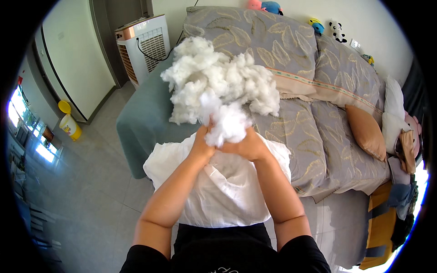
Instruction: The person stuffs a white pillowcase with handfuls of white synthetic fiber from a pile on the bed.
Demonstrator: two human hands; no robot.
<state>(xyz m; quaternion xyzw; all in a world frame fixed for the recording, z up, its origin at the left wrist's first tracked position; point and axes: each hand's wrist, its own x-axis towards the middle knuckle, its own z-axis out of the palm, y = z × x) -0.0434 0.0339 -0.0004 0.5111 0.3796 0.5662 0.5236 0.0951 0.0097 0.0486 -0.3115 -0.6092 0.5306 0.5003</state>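
A clump of white fiber stuffing (230, 123) sits between my two hands, in front of my body. My left hand (202, 143) grips its left side, and my right hand (248, 144) closes around its lower right. Some fingers are hidden behind the fluff. Below the hands a white fabric cover (227, 200) drapes over my lap, its opening toward the hands and some stuffing faintly visible inside. Beyond, a large heap of loose white stuffing (218, 75) lies on the sofa's left end.
The sofa (300, 136) has a grey leaf-patterned cover and a teal armrest (141, 118). A brown cushion (364, 132) leans at its right. An air cooler (143, 45) stands behind left; a yellow-white bin (69, 125) is on the floor. Plush toys (337, 32) line the backrest.
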